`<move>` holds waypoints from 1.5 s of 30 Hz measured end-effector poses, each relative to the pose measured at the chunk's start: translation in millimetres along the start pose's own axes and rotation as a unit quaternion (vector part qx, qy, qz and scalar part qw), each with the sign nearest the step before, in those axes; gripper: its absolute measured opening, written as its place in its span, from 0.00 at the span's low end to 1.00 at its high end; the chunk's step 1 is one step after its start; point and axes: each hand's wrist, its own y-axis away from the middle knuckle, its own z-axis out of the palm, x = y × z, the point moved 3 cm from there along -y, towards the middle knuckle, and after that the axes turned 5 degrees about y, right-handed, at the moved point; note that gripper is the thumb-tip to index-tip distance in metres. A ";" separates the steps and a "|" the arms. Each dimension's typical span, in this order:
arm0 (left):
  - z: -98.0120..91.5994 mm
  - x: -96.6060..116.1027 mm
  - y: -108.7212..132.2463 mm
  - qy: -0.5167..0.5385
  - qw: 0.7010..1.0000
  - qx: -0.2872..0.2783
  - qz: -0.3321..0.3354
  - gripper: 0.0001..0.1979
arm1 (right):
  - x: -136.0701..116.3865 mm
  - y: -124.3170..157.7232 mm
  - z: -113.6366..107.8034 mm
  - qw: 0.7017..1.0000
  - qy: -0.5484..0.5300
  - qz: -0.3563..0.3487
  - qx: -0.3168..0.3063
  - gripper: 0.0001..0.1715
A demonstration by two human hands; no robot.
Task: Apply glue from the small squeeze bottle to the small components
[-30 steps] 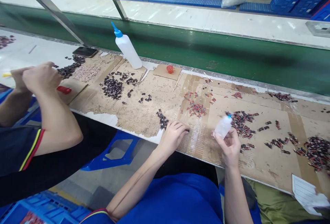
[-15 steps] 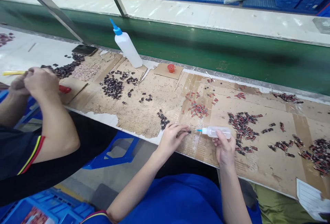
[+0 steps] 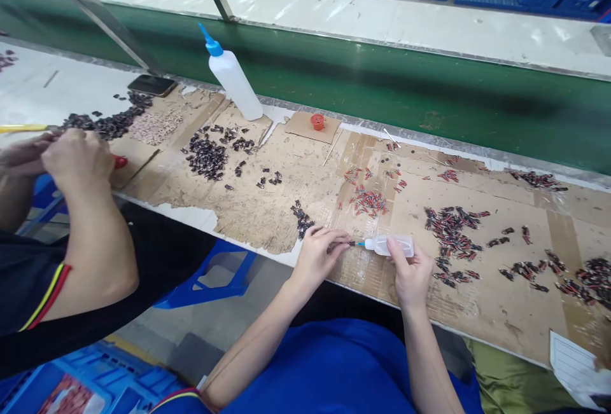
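My left hand [image 3: 319,254] pinches a small dark part [image 3: 340,245] against the cardboard mat [image 3: 286,204] near the table's front edge. My right hand [image 3: 409,272] grips a small clear squeeze bottle [image 3: 392,246] laid sideways, with its blue nozzle tip touching the pinched part. A small heap of dark parts [image 3: 301,219] lies just left of my left hand. Red and black parts [image 3: 451,231] are scattered to the right of the bottle.
A large white squeeze bottle [image 3: 233,80] with a blue nozzle leans at the back, near a red cap [image 3: 317,122]. A co-worker's hands [image 3: 71,158] work at the left beside dark part heaps [image 3: 206,159]. A green conveyor belt [image 3: 382,89] runs behind. A phone [image 3: 153,85] lies back left.
My right hand has tipped the small bottle from upright to sideways and moved it left until its nozzle reached the part in my left hand.
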 end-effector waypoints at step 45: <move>-0.5 7.7 -4.3 -0.066 0.998 -0.011 -0.010 0.09 | 15.2 -6.0 -18.0 0.995 -0.045 -0.042 0.076 0.30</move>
